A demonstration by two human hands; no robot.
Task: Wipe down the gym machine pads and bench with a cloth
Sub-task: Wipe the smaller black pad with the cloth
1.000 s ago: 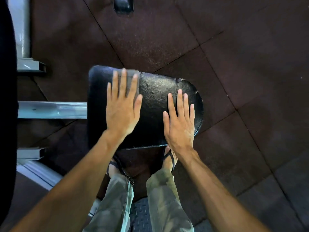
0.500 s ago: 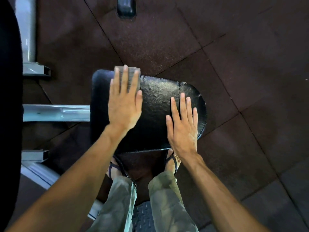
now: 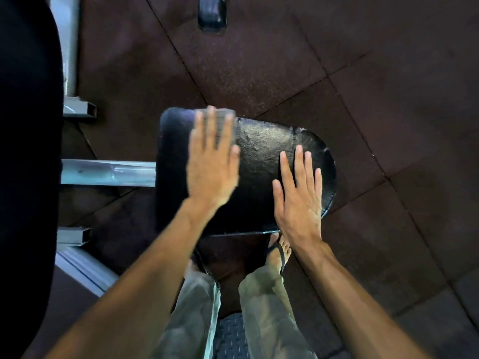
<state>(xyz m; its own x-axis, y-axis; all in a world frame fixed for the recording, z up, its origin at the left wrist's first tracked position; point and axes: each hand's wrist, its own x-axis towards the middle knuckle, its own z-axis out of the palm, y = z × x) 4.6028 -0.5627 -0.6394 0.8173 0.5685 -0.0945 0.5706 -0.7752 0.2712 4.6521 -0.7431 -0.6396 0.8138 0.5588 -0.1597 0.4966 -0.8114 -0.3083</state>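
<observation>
A: Where is the grey folded cloth (image 3: 220,125) in relation to the black rounded vinyl seat pad (image 3: 261,161)?

B: It lies on the pad's far edge, toward the end where the pad meets the pale grey metal bar (image 3: 108,172). Only a strip of it shows past the fingertips.

A: Which hand is on it?

B: The left hand (image 3: 211,164). It lies flat over the cloth, fingers straight and together, pressing it onto the pad rather than curling round it. That hand is blurred.

A: And the right hand (image 3: 298,195)?

B: Flat on the bare pad surface at its rounded end, fingers straight and slightly spread, holding nothing. It is apart from the left hand, with shiny cracked vinyl between them.

A: What lies around the pad?

B: Dark reddish-brown rubber floor tiles (image 3: 388,112) lie beneath it. At its near edge are the person's olive trouser legs (image 3: 264,307) and a foot in a dark flip-flop sandal (image 3: 278,251). Beyond its far edge stands a small black capped post (image 3: 212,14).
</observation>
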